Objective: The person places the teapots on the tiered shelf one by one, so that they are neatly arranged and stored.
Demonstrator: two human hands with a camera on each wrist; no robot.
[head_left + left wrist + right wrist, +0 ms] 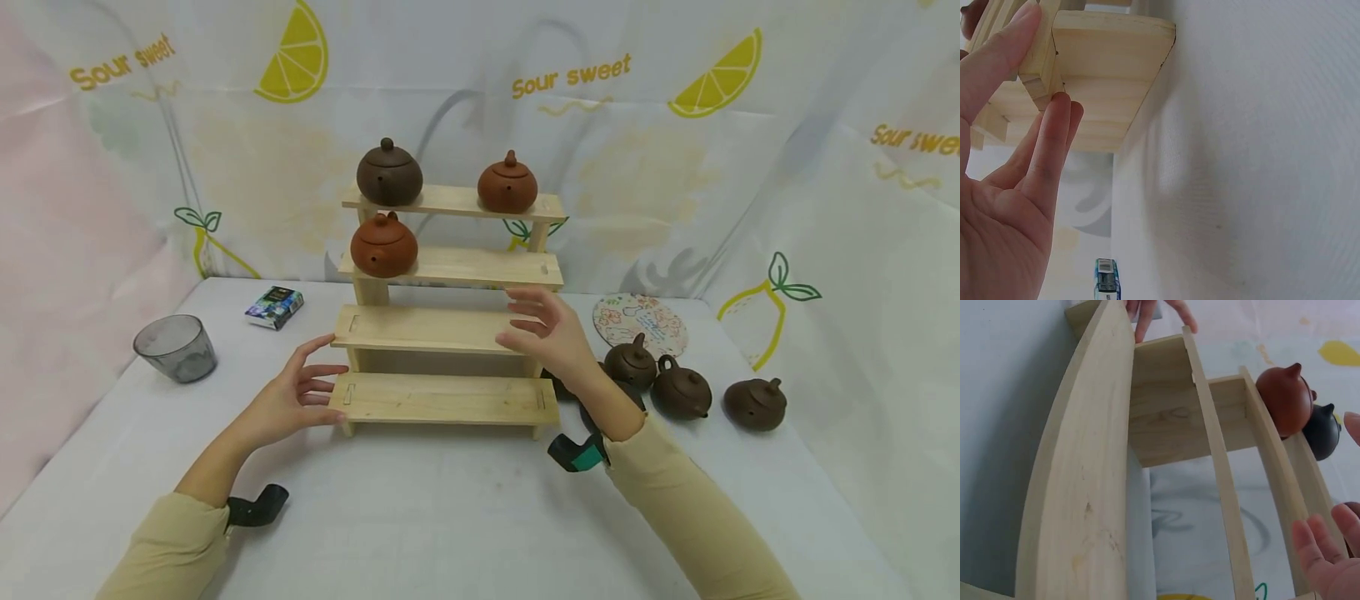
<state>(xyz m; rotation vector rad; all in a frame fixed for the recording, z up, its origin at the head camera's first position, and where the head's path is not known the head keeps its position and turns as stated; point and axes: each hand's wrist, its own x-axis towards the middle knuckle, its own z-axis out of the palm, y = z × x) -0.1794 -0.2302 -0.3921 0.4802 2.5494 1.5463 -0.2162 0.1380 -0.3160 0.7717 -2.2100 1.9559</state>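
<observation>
A pale wooden four-tier stand [442, 398] occupies the middle of the table. My left hand [288, 400] is at its left end, fingertips and thumb touching the lower boards [1036, 75], fingers mostly straight. Over the right end of the second-lowest board, my right hand [551, 332] is held with spread, slightly bent fingers and nothing in them; whether it touches the wood I cannot tell. A dark brown teapot [389, 177] and a reddish teapot [507, 185] sit on the top board. One more reddish teapot [384, 247] stands at the left of the board below.
Several dark teapots [681, 392] stand on the table to the right, some partly behind my right arm. A patterned round mat [641, 323] lies behind them. At the left are a grey glass bowl [177, 350] and a small colourful box [274, 308].
</observation>
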